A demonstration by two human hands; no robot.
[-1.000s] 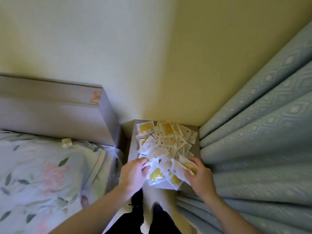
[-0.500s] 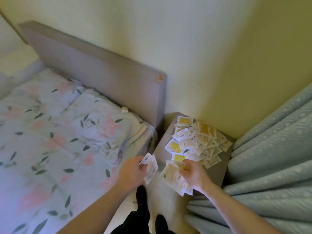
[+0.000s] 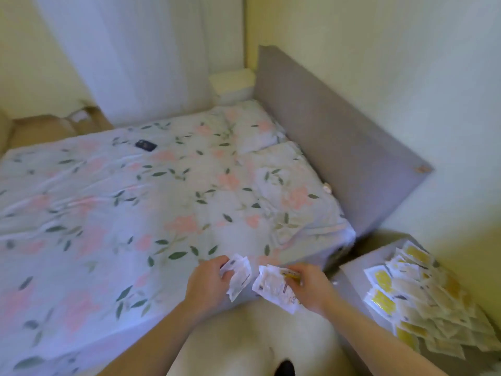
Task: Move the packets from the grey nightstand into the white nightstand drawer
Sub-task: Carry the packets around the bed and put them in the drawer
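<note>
My left hand [image 3: 207, 287] grips a few white packets [image 3: 238, 276] over the bed's near edge. Just to its right, my right hand [image 3: 311, 290] holds a bunch of white and yellow packets [image 3: 272, 284]. Several more packets [image 3: 423, 299] lie heaped on the grey nightstand [image 3: 352, 270] at the lower right, beside the bed. The white nightstand [image 3: 233, 82] stands at the far side of the bed, next to the headboard; its drawer is too blurred to make out.
A bed with a floral cover [image 3: 122, 213] fills the left and middle. The grey headboard [image 3: 339, 147] runs along the wall. A dark phone [image 3: 146, 145] lies on the bed. My foot [image 3: 283, 369] shows on the pale floor below.
Both hands lifted packets off the grey nightstand and carried them left, over the bed's edge. The view has swung left, so the bed now fills the frame and the white nightstand has appeared.
</note>
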